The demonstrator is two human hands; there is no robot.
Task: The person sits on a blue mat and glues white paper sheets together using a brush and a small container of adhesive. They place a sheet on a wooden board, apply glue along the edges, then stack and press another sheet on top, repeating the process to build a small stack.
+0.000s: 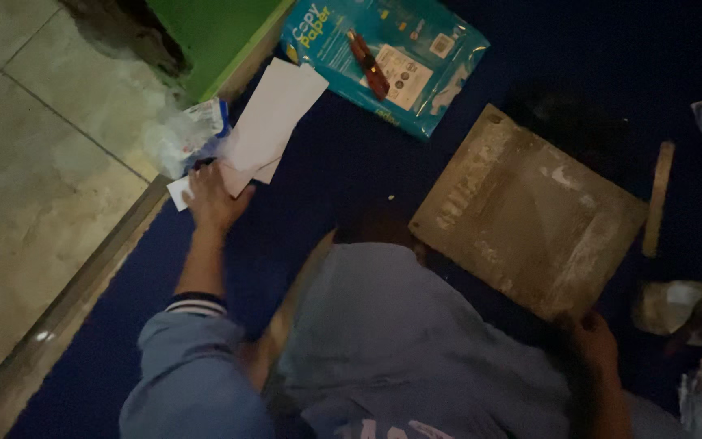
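Clearly the left hand (211, 197) lies flat with fingers spread on the white paper sheets (272, 122), pinning their near edge; nothing is clamped. Those sheets lie left of the wooden board (526, 213), beside a crumpled plastic bag (182, 136). To lift one sheet cleanly, I judge it best to slide the top one free with fingertips rather than bunching the stack. The right hand (595, 345) is closed on the board's near corner, steadying it.
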